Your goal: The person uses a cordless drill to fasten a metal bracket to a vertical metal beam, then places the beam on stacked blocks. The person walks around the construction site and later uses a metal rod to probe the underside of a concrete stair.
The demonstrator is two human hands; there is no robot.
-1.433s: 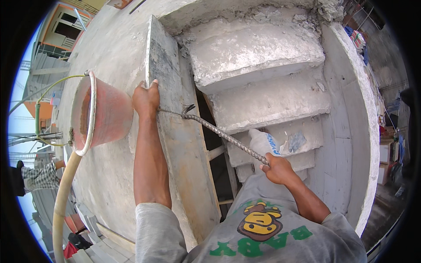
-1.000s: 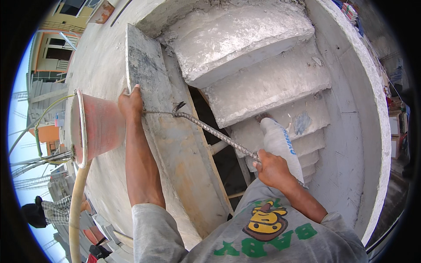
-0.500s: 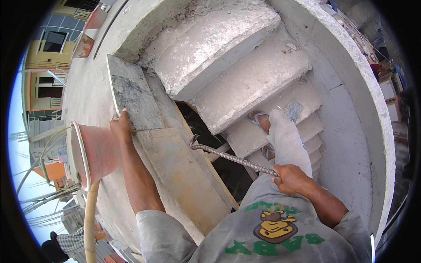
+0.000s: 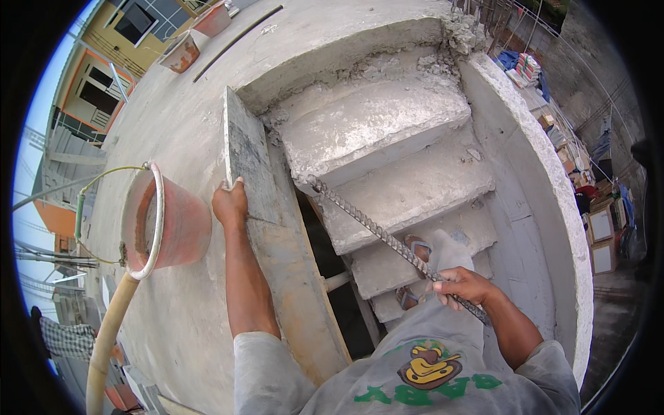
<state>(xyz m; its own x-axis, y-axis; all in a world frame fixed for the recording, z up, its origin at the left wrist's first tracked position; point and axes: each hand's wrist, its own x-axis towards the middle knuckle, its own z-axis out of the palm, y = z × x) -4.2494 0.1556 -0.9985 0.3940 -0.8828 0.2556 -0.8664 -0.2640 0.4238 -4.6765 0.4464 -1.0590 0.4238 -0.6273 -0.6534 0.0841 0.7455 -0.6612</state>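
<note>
My left hand [image 4: 230, 202] is closed on the left edge of a grey, stained board [image 4: 249, 152] that stands along the side of the concrete stairs [image 4: 415, 187]. In my right hand [image 4: 462, 285] is a ribbed steel bar [image 4: 377, 232], gripped near its lower end, with a short tail poking out behind the fist. The bar slants up and left across the steps. Its far tip lies by the corner of an upper step, next to the board; whether it touches is unclear. A lower, tan-stained board [image 4: 294, 290] continues toward my body. My sandalled feet stand on lower steps.
A red bucket [image 4: 187, 225] with a pale rim sits left of my arm, near a wooden pole [image 4: 109, 339]. Between boards and steps is a dark gap [image 4: 319, 242]. A curved concrete wall [image 4: 532, 207] bounds the right. Another person [image 4: 66, 339] is at lower left.
The bar's far end has swung up toward the upper step, and its hooked tip has turned. More tail now shows behind my right hand. My left hand stays on the board; the view has shifted.
</note>
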